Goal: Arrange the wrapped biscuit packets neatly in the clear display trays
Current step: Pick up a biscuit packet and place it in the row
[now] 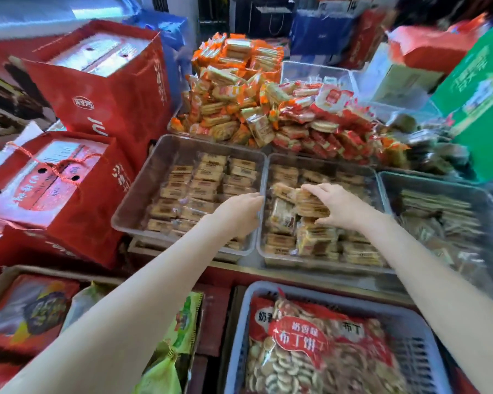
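Note:
Two clear display trays sit side by side: the left tray (137, 200) holds rows of flat brown biscuit packets (208, 177), the right tray (271, 260) holds looser packets. My right hand (342, 206) grips a bunch of wrapped biscuit packets (305, 201) above the right tray, fingers over the top and thumb below. My left hand (239, 214) reaches over the rim between the two trays; its fingers point away and I cannot see whether they hold anything.
A heap of orange and red packets (256, 109) lies behind the trays. Red gift boxes (103, 89) stand at the left. A grey tray (439, 211) with packets is at the right. A blue basket (410, 322) with a large biscuit bag sits near me.

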The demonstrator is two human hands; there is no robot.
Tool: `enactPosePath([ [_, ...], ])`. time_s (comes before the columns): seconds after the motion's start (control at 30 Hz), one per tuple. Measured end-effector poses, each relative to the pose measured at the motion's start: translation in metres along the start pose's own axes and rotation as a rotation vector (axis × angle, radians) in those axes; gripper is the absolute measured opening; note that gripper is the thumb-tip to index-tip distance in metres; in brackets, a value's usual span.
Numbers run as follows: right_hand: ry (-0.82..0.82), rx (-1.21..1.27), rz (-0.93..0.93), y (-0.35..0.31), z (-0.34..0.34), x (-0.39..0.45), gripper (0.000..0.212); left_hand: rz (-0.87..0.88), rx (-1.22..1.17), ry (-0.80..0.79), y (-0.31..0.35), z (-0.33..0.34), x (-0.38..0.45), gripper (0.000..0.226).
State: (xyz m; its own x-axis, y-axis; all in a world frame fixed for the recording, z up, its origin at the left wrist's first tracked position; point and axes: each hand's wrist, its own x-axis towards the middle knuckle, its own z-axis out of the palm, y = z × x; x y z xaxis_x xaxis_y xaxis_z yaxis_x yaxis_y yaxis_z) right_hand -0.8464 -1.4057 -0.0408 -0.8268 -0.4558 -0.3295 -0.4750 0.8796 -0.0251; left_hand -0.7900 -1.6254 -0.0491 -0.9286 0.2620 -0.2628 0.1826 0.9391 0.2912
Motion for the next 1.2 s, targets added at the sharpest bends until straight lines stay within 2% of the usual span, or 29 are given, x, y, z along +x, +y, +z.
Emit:
enactPosePath([
  [0.1,0.082,-0.113,-0.013,0.005,0.008,0.01,0.082,-0.009,0.0,-0.003,0.01,0.006,0.003,0.055],
  [0.17,0.106,-0.091,-0.005,0.008,0.008,0.018,0.077,-0.004,-0.002,0.009,0.017,0.008,0.006,0.053],
  [0.3,0.256,0.233,0.117,0.017,-0.002,0.023,0.066,0.012,-0.018,0.083,0.029,0.009,0.017,0.05],
  [0.37,0.387,0.343,0.222,0.027,-0.011,0.021,0.068,0.021,-0.018,0.11,0.033,0.01,0.028,0.057],
  [0.43,0.433,0.421,0.303,0.039,-0.02,0.017,0.07,-0.023,-0.049,0.097,0.039,0.016,0.043,0.061],
  [0.53,0.271,0.474,0.21,0.054,-0.029,0.007,0.068,-0.106,-0.118,0.075,0.054,0.028,0.056,0.056],
  [0.67,0.088,0.512,0.106,0.06,-0.03,-0.005,0.063,0.052,-0.387,-0.04,0.063,0.038,0.05,0.059],
  [0.7,0.062,0.521,0.102,0.061,-0.029,-0.007,0.062,0.091,-0.407,-0.102,0.062,0.039,0.047,0.064],
  [0.77,0.006,0.525,0.094,0.062,-0.029,-0.012,0.06,0.141,-0.271,-0.178,0.06,0.044,0.044,0.084],
  [0.8,-0.009,0.52,0.09,0.062,-0.029,-0.013,0.059,0.146,-0.173,-0.164,0.061,0.048,0.044,0.092],
  [0.87,0.0,0.514,0.088,0.061,-0.03,-0.017,0.057,0.136,-0.08,-0.067,0.064,0.057,0.045,0.093],
  [1.03,0.02,0.462,0.072,0.053,-0.028,-0.024,0.056,0.101,-0.183,0.15,0.065,0.056,0.038,0.064],
  [1.2,0.168,0.522,0.037,0.019,-0.045,-0.009,0.063,-0.072,-0.413,0.301,-0.004,0.002,0.002,0.064],
])
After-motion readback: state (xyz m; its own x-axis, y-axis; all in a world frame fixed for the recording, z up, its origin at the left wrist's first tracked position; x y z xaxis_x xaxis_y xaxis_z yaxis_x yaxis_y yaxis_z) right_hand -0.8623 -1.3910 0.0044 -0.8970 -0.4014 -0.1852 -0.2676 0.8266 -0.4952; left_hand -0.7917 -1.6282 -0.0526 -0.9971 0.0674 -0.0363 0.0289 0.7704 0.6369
